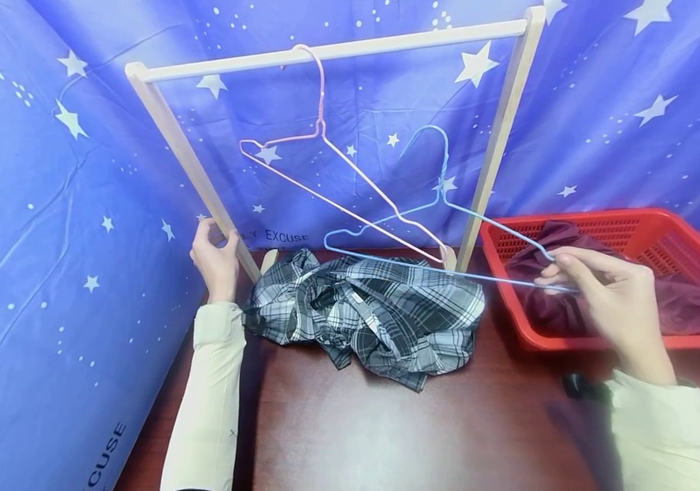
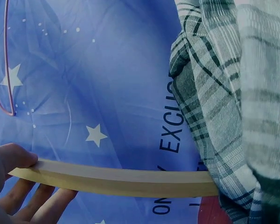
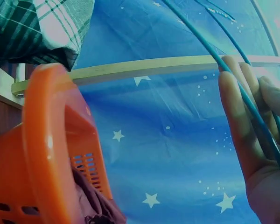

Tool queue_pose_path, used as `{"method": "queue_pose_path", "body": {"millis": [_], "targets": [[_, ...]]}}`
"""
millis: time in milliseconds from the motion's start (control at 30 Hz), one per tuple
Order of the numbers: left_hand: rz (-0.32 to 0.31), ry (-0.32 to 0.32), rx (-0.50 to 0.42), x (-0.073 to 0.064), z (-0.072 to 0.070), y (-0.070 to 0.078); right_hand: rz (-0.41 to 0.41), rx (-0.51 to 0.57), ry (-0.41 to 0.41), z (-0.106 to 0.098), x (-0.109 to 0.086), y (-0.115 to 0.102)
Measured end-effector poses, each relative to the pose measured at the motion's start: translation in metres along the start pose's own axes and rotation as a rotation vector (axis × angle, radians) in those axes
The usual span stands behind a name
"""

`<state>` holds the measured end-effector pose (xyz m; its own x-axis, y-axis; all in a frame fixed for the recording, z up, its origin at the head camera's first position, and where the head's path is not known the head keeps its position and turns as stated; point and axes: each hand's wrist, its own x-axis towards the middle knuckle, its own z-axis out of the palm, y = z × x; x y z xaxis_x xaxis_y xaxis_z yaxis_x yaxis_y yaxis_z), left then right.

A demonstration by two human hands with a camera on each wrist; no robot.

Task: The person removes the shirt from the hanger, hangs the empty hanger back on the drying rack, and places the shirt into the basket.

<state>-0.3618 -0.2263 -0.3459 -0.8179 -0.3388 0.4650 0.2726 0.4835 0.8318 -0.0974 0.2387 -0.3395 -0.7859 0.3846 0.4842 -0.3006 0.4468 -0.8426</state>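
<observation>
My left hand [image 1: 215, 262] grips the left post [image 2: 121, 181] of a wooden rack, thumb on one side and fingers on the other. One end of a blue wire hanger [image 1: 386, 261] is pinched in my right hand [image 1: 616, 300]; its hook points up, apart from the rail, and the hanger is in front of the rack's right post [image 1: 503, 129]. From the top rail [image 1: 386, 46] hangs a pink wire hanger [image 1: 356, 167] with nothing on it. Below both hangers a crumpled black-and-grey plaid shirt [image 1: 399, 320] lies on the table at the rack's base.
At the right stands a red plastic basket [image 1: 527, 334] with dark maroon cloth [image 1: 687, 307] inside. Blue star-patterned fabric [image 1: 49, 239] hangs behind the rack and along the left. The table [image 1: 337, 429] is a glossy reddish brown. A small black object [image 1: 576, 385] is near my right sleeve.
</observation>
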Motion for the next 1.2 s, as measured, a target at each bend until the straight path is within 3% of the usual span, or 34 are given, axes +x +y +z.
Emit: {"method": "queue_pose_path", "body": {"millis": [100,233,433,767,1000,1200], "targets": [[-0.002,-0.003,0.006,0.0,0.0,-0.001,-0.036,0.132,0.057,0.003,0.0,-0.004],[0.006,0.007,0.007,0.0,-0.001,-0.002,-0.148,0.301,0.11,0.008,0.001,-0.009],[0.002,0.011,-0.003,0.0,-0.001,-0.002,-0.263,0.387,0.169,0.012,0.009,-0.016],[0.01,0.016,0.0,0.001,0.0,-0.003,-0.33,0.571,0.274,0.024,0.018,-0.039],[0.021,0.009,0.003,0.001,0.001,-0.004,-0.334,0.605,0.318,0.032,0.027,-0.05],[0.026,0.006,0.015,-0.001,0.001,-0.004,-0.353,0.568,0.329,0.04,0.036,-0.052]]}}
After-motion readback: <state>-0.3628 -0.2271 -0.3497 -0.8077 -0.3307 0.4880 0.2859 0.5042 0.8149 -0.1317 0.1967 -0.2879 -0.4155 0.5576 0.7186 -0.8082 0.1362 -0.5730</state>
